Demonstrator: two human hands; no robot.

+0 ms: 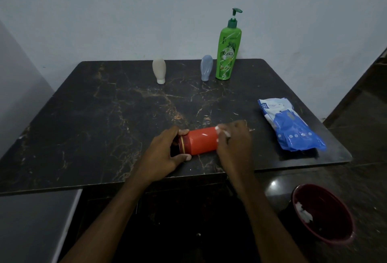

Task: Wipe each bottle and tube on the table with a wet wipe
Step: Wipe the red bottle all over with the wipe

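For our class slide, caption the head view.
Left hand holds a red bottle sideways; right hand presses a wet wipe against it.

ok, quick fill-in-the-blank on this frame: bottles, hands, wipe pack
1. The red bottle lies on its ____ between the left hand and the right hand.
2. The wet wipe is held in the ____ hand.
3. The pump bottle at the back is ____ in colour.
4. The wipes pack lies on the table to the ____ of the red bottle.
Missing words: side; right; green; right.
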